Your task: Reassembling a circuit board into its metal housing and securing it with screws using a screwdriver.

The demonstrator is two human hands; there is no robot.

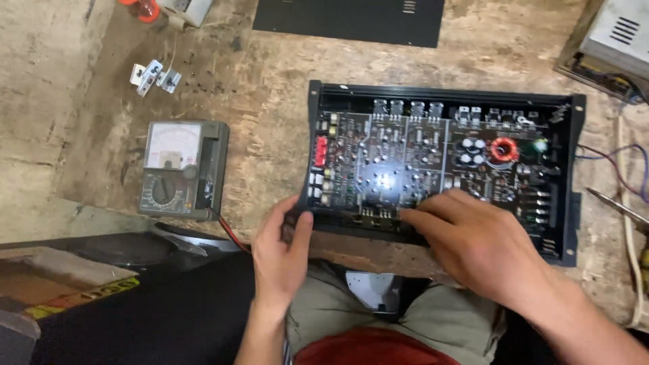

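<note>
An open black amplifier chassis (571,169) lies on the worn wooden bench, its circuit board (405,159) exposed with capacitors and a copper coil (503,149). My left hand (280,247) grips the chassis at its near left corner, thumb on the front rail. Across the near edge lies my right hand (476,243), its fingers pointing left and touching the front rail near the middle. A bright spot of light reflects off the board's centre.
A grey analog multimeter (182,169) sits left of the amplifier with red and black leads trailing toward me. Small metal brackets (154,76) lie at the back left, a black cover panel (348,20) at the back. A metal box (612,40) and wires are at right.
</note>
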